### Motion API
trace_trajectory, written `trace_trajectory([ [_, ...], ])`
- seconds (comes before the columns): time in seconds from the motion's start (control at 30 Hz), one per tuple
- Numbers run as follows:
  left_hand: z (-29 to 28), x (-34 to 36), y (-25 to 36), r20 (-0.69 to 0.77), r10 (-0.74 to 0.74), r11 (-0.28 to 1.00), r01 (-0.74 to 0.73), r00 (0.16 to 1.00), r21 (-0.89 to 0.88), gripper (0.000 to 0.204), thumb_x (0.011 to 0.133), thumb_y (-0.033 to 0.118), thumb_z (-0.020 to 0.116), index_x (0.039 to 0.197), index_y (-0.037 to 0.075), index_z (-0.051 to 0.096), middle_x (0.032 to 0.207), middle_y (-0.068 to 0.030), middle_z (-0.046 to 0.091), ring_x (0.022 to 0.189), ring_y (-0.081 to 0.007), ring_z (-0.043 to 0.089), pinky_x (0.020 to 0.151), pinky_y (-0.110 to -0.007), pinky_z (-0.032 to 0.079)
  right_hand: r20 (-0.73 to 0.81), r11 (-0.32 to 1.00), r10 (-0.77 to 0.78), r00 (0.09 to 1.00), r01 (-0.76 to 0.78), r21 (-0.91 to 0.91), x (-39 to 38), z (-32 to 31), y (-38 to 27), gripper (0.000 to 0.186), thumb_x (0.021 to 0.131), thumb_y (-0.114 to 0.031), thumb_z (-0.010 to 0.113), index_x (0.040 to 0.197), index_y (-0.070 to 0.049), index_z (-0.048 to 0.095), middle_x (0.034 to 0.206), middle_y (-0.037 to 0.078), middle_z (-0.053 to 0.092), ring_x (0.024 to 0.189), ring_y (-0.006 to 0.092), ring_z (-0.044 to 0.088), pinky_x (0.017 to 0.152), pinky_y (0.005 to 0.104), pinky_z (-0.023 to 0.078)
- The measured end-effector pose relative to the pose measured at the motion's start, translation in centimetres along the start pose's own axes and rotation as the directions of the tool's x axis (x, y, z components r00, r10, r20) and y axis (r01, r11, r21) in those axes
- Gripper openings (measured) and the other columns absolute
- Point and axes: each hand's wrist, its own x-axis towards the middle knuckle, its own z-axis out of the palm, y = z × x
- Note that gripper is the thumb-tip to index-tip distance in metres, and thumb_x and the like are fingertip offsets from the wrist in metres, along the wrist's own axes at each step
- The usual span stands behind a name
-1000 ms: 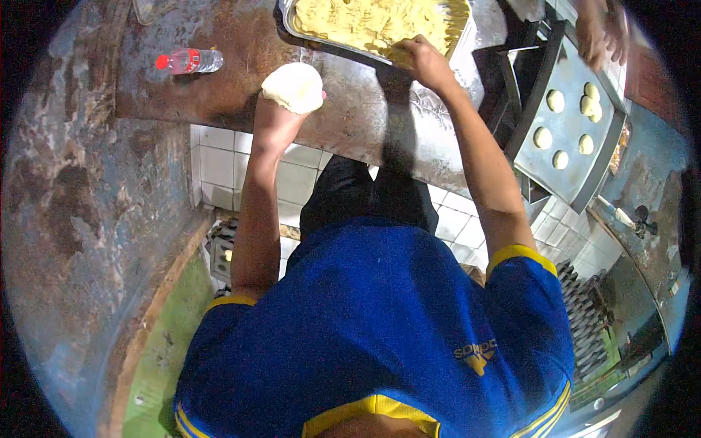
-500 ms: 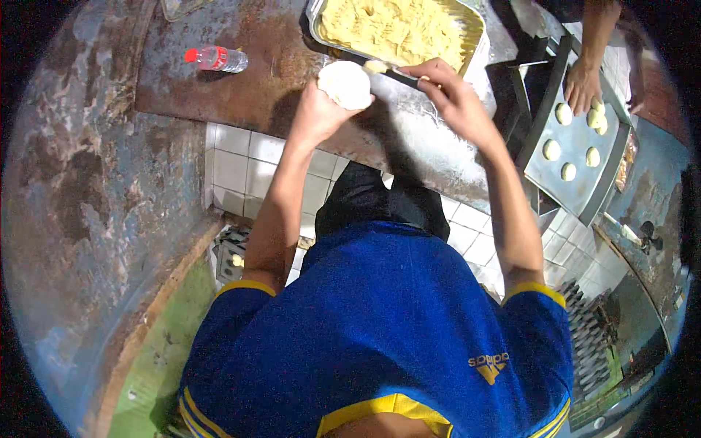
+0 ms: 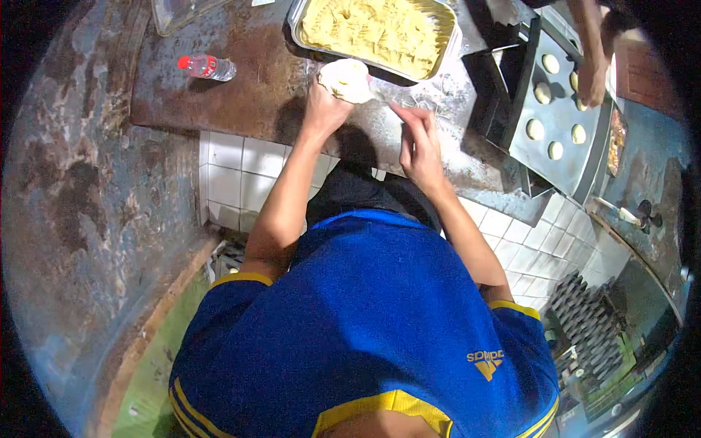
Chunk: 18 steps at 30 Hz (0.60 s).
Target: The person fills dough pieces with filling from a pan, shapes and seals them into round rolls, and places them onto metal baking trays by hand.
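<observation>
Over the worn brown worktop [image 3: 241,87]: left hand [image 3: 325,109] raised, fingers curled up around a pale round of dough [image 3: 346,79], held just in front of a metal tray [image 3: 442,55]. Tray rectangular, silver-rimmed, filled with yellowish filling [image 3: 376,29], set at the far edge of the worktop. Right hand [image 3: 420,146] hovering beside the dough, fingers loosely spread and pointing toward it, gripping nothing that can be made out, not touching the dough.

Off to the left, lying on its side: small clear plastic bottle [image 3: 208,67] with a red cap and a pale label band, well apart from both hands. Beyond it, at the top edge, corner of a clear container [image 3: 179,13], contents not discernible.

To the right, tilted grey baking sheet [image 3: 562,109] carrying several small pale dough rounds [image 3: 536,128] in rows; another person's hand [image 3: 590,82] resting on the sheet near them.

Worktop scuffed, floury near the tray. Below its front edge, white square wall tiles [image 3: 234,175]. At left, mottled rusty blue-grey surface [image 3: 73,190]. Blue shirt [image 3: 365,321] with yellow trim filling the foreground.
</observation>
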Motion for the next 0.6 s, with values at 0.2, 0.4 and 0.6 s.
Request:
trace_trajectory([
  [0.2,2.5,0.2,2.6,0.121,0.125,0.992,-0.122,0.985,-0.03,0.019,0.087,0.011,0.083,0.103,0.002,0.076,0.101,-0.0064,0.079,0.093,-0.0159,0.074,0.087,-0.033,0.057,0.143,0.809,0.573,0.807,-0.529,-0.255,-11.5,1.6,15.4,0.029,0.096,-0.016,0.073,0.12,0.0,0.068,0.112,0.023,0.063,0.108,0.0393,0.064,0.093,0.0452,0.052],
  [0.4,2.2,0.6,5.5,0.471,0.102,0.995,-0.093,0.876,-0.042,0.029,0.083,0.016,0.089,0.106,0.003,0.076,0.104,-0.0054,0.079,0.096,-0.0152,0.072,0.089,-0.033,0.057,0.122,0.968,0.108,0.987,-0.132,0.212,3.1,-5.8,-0.1,0.085,0.075,-0.036,0.094,0.145,-0.004,0.058,0.136,0.016,0.06,0.125,0.0321,0.061,0.105,0.0452,0.05],
  [0.6,3.0,2.3,8.3,0.663,0.089,0.994,-0.027,0.743,-0.103,0.052,0.077,0.019,0.091,0.122,0.004,0.069,0.112,-0.0057,0.076,0.1,-0.0134,0.07,0.091,-0.033,0.056,0.119,0.988,-0.141,0.983,0.147,-0.044,7.3,-9.2,-4.5,0.088,0.063,-0.045,0.099,0.138,-0.011,0.066,0.116,0.015,0.063,0.113,0.0316,0.065,0.096,0.0387,0.056],
])
